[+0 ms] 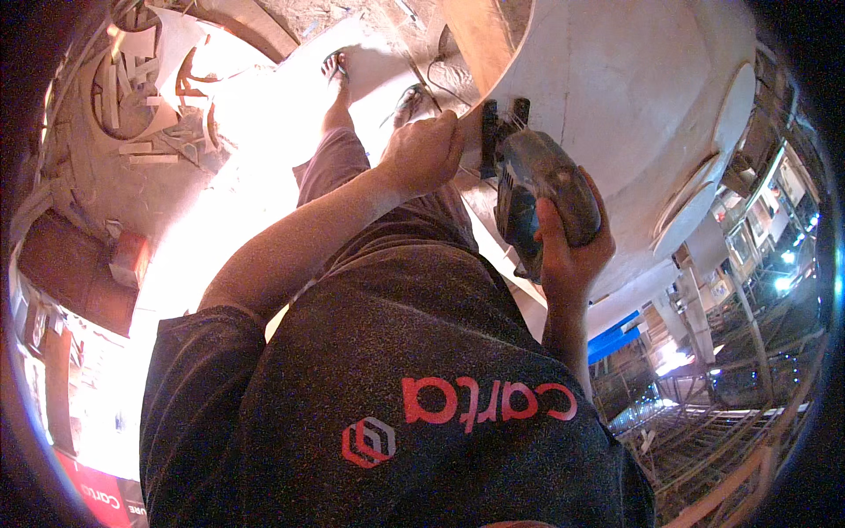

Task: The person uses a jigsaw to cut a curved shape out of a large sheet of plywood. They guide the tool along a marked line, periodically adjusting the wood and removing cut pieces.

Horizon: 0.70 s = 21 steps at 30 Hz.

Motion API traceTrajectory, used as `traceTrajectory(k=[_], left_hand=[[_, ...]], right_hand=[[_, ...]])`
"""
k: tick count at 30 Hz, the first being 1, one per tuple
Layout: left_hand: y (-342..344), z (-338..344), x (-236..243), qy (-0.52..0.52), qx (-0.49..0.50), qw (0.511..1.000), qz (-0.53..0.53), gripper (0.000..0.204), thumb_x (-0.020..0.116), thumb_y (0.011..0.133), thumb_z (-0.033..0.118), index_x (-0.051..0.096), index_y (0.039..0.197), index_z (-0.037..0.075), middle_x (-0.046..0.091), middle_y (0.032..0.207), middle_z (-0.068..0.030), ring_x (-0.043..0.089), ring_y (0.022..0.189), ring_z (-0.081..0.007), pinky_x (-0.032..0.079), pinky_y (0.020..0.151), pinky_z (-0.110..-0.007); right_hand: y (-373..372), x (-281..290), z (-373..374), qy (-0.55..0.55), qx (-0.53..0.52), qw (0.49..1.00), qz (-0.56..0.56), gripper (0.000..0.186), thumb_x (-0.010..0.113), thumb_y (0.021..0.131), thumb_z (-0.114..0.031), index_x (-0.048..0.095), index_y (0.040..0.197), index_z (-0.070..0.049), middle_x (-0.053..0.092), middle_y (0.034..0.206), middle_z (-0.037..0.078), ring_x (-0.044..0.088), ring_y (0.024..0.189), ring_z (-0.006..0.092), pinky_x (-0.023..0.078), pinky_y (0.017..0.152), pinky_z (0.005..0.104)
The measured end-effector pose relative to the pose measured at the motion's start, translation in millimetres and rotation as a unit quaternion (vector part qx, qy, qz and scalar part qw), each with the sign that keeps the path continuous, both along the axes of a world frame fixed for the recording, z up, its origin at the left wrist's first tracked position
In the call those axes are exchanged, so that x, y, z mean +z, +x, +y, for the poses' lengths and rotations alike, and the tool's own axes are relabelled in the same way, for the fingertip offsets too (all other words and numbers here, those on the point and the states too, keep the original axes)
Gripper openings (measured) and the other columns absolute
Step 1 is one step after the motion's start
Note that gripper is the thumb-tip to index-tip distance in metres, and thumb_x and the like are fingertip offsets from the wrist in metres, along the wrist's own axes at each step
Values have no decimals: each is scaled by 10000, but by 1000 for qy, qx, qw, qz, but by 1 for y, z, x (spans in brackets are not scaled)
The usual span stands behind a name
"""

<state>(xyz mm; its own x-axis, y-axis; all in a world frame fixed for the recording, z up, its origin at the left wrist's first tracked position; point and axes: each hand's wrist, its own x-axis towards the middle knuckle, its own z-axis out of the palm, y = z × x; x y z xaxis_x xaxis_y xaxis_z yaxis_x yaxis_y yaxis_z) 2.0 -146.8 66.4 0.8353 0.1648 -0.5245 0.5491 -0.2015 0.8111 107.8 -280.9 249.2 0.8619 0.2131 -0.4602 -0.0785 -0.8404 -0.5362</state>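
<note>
My right hand (572,242) is wrapped round the body of a dark, dusty power tool that looks like a jigsaw (547,180). Its black base (489,139) meets the edge of a large pale wooden sheet (616,79). Just left of that base, my left hand (424,154) is closed with its fingers curled, close to the curved edge of the sheet. Whatever those fingers grip, if anything, is hidden. Whether the tool's blade is in the wood does not show.
Wood offcuts (123,88) and curved scraps litter the floor at the far left. A brown plank (480,40) lies beside the sheet. Rounded pale pieces (687,211) rest along its right side. My sandalled foot (334,66) stands in glaring light. A red box (129,260) is at left.
</note>
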Motion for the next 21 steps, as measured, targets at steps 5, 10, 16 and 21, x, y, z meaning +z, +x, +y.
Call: traceTrajectory(k=[5, 10, 16, 21], left_hand=[[1, 1, 6, 7, 4, 1000, 12, 264, 466, 1022, 258, 548, 1005, 7, 697, 858, -252, 707, 832, -450, 538, 775, -589], [0, -1, 1, 5, -2, 1000, 14, 249, 478, 1024, 258, 542, 1034, 17, 690, 858, -258, 698, 838, -469, 520, 832, -615], [-4, -5, -8, 17, -2, 1000, -12, 239, 498, 1026, 267, 517, 1068, 32, 673, 883, -287, 674, 828, -509, 544, 748, -613], [0, 0, 0, -5, -6, 1000, 25, 258, 479, 1038, 290, 514, 1054, 35, 675, 871, -284, 677, 835, -509, 547, 740, -611]], right_hand=[[-1, 1, 6, 19, -11, 1000, 9, 619, 848, 812, -125, 594, 1353, 38, 705, 1237, 177, 687, 1121, 256, 546, 972, 371], [-1, -2, 10, 30, -16, 999, 2, 613, 849, 817, -128, 595, 1348, 42, 704, 1233, 169, 685, 1109, 245, 547, 968, 367], [1, -6, 10, 35, 21, 999, -27, 562, 815, 870, -136, 597, 1360, 35, 737, 978, 86, 622, 637, 103, 510, 568, 237], [1, -7, 13, 27, 22, 999, -42, 538, 805, 871, -112, 604, 1347, 38, 738, 968, 90, 620, 627, 104, 508, 566, 239]])
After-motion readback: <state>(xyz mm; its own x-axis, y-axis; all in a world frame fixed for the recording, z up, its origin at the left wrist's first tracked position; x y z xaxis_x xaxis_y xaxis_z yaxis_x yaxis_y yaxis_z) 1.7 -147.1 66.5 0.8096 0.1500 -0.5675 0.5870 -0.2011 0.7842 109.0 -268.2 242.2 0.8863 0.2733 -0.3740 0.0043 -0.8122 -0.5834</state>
